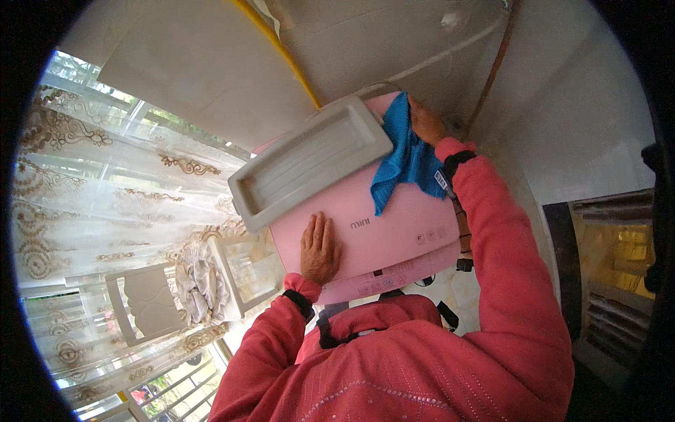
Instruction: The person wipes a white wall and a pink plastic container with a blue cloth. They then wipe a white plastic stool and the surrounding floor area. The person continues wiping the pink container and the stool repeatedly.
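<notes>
My left hand (320, 252) lies flat on the front part of a pink, box-like appliance (394, 235), its fingers stretched out. At the far right corner of that top, my right hand (426, 121) grips a blue cloth (406, 158). The cloth hangs in folds from the hand and spreads over the pink surface. My right fingers are partly hidden behind the cloth. A shallow grey rectangular tray (313, 163) rests at a slant on the back left of the top, close beside the cloth.
A yellow pipe or hose (281, 50) runs down the wall behind the appliance. To the left are sheer embroidered curtains (126, 183) and a white chair (228, 281) with crumpled fabric (200, 281). A plain wall (583, 126) stands on the right.
</notes>
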`<act>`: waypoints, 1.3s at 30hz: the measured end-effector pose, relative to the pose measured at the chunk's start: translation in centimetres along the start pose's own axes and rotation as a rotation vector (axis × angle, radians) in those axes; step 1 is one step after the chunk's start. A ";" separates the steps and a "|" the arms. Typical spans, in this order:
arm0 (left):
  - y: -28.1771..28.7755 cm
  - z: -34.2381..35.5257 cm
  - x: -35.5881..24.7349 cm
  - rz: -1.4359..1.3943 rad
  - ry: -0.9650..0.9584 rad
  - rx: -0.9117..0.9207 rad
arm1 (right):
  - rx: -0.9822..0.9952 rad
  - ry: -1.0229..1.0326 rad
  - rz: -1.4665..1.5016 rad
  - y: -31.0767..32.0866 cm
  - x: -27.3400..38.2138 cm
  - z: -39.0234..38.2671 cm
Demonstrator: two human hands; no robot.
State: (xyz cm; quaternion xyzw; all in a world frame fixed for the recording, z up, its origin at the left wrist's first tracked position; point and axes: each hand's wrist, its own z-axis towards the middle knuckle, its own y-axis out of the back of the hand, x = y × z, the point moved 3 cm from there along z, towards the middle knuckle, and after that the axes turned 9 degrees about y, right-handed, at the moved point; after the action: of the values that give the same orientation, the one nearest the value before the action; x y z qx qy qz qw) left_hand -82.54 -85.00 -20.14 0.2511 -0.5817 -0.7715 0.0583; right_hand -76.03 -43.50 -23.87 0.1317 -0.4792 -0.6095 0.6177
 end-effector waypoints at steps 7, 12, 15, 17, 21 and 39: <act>0.1 0.1 0.0 -0.008 0.016 0.025 | 0.075 -0.155 0.118 -0.5 -1.9 1.5; 0.0 0.3 0.2 0.003 -0.028 -0.016 | 0.240 -0.288 0.003 1.0 -0.5 -1.9; 0.0 0.2 0.2 -0.015 -0.064 -0.050 | 0.134 -0.237 0.161 2.8 1.4 -4.9; -0.2 0.0 0.2 -0.019 -0.067 -0.045 | 0.226 -0.354 0.150 3.5 1.8 -7.0; -0.4 -0.1 0.2 -0.018 -0.090 -0.074 | 0.196 -0.310 0.095 5.3 4.4 -12.8; -1.8 -0.5 0.9 -0.037 -0.188 -0.253 | -0.365 -0.932 -0.156 4.5 21.6 -31.7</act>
State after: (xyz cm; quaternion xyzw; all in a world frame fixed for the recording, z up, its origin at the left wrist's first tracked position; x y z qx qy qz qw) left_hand -82.72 -85.19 -22.14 0.1790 -0.4780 -0.8597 0.0203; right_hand -53.75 -74.87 -27.19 -0.2293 -0.5784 -0.7216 0.3036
